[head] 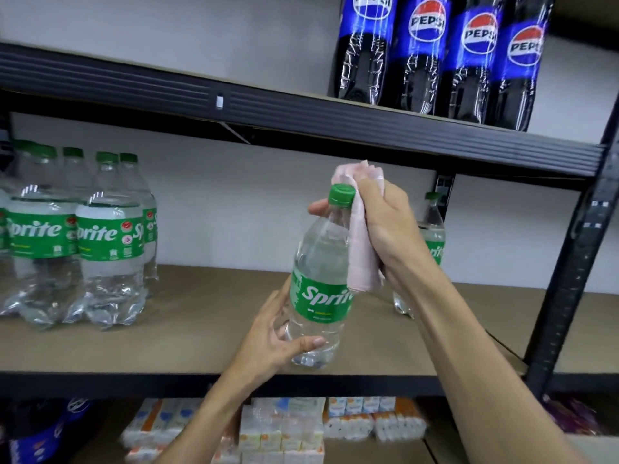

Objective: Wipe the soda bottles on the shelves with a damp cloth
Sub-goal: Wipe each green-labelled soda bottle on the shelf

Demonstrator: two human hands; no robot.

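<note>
1. The Sprite bottle (318, 279), capped and full of clear soda, is in front of the brown shelf (201, 329).
2. My left hand (278, 339) curls round its base.
3. My right hand (385, 229) clutches the pink cloth (361, 262) against its neck.
4. More Sprite bottles (100, 236) stand left of it, with dark-filled Pepsi bottles (435, 55) above.

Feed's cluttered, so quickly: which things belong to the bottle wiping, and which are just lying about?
Job: Sprite bottle in left hand, pink cloth in right hand, other Sprite bottles, Pepsi bottles.
Just there: small cartons lower down.
</note>
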